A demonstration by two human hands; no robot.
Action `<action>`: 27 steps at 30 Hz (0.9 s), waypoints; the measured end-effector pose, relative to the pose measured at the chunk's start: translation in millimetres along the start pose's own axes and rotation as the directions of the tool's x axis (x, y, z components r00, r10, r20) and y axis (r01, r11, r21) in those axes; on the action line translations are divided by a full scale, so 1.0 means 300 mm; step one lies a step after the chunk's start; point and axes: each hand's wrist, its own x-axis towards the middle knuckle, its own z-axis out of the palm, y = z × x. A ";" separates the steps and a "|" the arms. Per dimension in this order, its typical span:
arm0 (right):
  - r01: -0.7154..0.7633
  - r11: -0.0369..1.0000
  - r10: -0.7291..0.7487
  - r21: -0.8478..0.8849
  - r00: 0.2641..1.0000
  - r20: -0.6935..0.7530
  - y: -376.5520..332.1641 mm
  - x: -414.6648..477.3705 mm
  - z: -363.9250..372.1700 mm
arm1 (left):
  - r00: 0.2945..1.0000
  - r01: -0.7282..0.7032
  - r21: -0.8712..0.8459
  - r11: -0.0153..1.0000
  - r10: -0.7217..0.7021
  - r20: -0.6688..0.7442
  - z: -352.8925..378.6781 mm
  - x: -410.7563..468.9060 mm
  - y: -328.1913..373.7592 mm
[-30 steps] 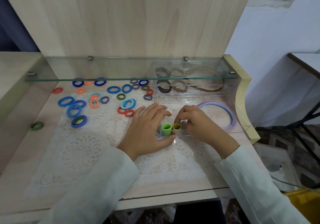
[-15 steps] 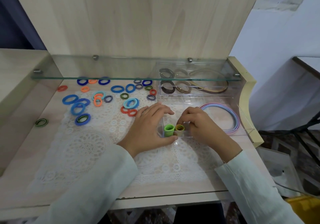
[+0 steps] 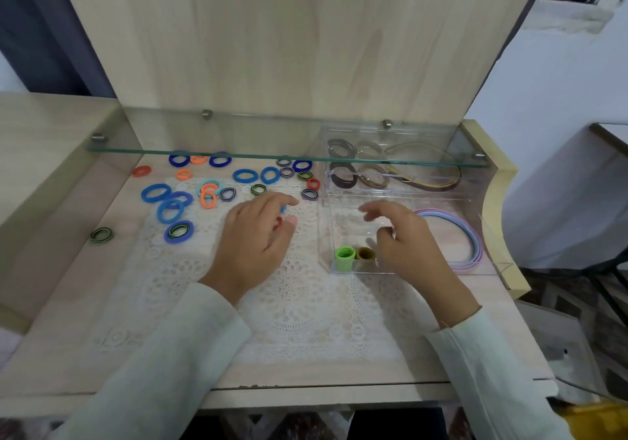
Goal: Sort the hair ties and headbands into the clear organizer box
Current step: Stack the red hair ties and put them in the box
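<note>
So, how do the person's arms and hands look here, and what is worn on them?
Both arms are in long, loose, plain sleeves of pale whitish fabric; the left sleeve and the right sleeve end at the wrists. The left hand and the right hand are bare, no gloves; no ring or watch shows.

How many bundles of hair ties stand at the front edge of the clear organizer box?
2: a green bundle at the front-left corner and a mustard bundle right beside it. The right hand covers the space beyond, so more may be hidden.
</note>
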 end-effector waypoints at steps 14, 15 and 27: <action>0.086 0.971 -0.088 0.224 0.996 0.000 -0.332 0.028 0.322 | 0.999 -0.038 0.378 0.925 0.047 -0.017 -0.101 -0.037 -0.191; 0.093 0.973 -0.096 0.212 0.995 0.003 -0.329 0.041 0.342 | 0.999 -0.039 0.371 0.928 0.051 -0.020 -0.101 -0.042 -0.200; 0.100 0.980 -0.129 -0.170 0.977 -0.169 -0.239 0.099 0.450 | 0.996 -0.068 0.328 0.942 0.082 -0.028 -0.075 -0.050 -0.216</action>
